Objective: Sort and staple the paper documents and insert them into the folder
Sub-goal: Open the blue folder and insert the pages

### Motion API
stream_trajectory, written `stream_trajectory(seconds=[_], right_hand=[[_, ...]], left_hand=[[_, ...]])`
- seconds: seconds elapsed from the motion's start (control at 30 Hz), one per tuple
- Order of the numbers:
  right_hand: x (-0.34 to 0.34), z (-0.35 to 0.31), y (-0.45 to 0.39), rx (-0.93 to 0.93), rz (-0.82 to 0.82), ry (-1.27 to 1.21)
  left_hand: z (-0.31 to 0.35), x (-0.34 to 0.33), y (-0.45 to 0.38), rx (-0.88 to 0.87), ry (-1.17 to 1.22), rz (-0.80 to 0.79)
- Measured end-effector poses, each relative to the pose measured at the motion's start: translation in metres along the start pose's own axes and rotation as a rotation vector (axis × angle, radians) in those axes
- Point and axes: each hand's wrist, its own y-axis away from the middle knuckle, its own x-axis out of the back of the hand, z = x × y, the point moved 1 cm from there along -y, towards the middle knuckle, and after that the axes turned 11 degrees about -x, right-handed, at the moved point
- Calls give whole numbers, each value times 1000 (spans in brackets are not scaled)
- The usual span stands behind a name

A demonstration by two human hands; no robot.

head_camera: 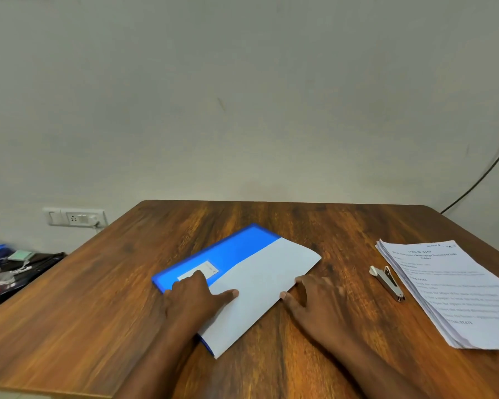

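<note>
We see the left hand lying flat, fingers straight, on the folder and the white sheet covering its right half. The right hand blurs at the sheet's edge, fingers spread on the bench. Farther right lie the stapler and a paper stack, its print unreadable and its edge cut off.

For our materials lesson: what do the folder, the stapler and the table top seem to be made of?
Folder: probably plastic, smooth and bright blue with a soft sheen, a pale flap across it.
Stapler: apparently metal, grey and shiny along its body, with a white tip that may be plastic.
Table: wood-look surface with dark brown grain streaks; solid wood or laminate cannot be told.
</note>
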Motion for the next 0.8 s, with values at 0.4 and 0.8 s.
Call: stream_trajectory(seconds=[0.4, 0.8], right_hand=[[-2, 0, 1, 7, 13, 4], [0, 4, -2, -50, 5, -163]], left_hand=[[30, 6, 11, 2, 98, -45], [57, 5, 22, 85, -7, -82]])
